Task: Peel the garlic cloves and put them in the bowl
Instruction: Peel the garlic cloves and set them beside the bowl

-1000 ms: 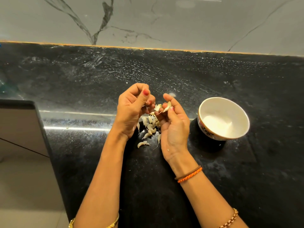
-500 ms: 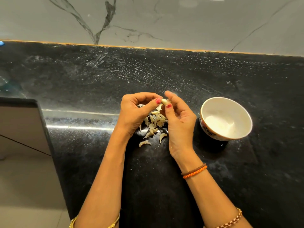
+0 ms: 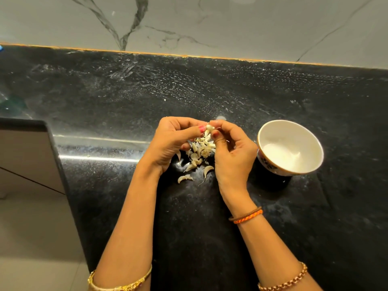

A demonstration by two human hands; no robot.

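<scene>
On the black stone counter (image 3: 231, 97), before a grey veined marble backsplash (image 3: 210, 24), two bare hands meet above a heap of garlic. Left hand (image 3: 168, 143): fingers curled inward, thumb with red-painted nail pressed against a single garlic clove (image 3: 209, 127), which it pinches from the left. Right hand (image 3: 233, 152): fingers likewise curled, thumb and forefinger pinching the same clove from the right, so that the clove is held between both hands, raised above the counter. Directly below the clove lies a pile of garlic cloves and skins (image 3: 200, 152), resting on the counter between the two palms; which pieces are peeled cannot be told. Two loose curved pieces lie just in front of the pile, nearer the viewer: one at lower left (image 3: 184, 178), one at lower right (image 3: 208, 170). White bowl (image 3: 289, 147) with a dark floral pattern on its outer wall stands upright on the counter just beside the right hand; no clove can be made out inside it. Right forearm carries an orange-and-brown braided band (image 3: 246, 216) and a beaded bracelet (image 3: 283, 282); left forearm carries a gold bangle (image 3: 119, 284).
</scene>
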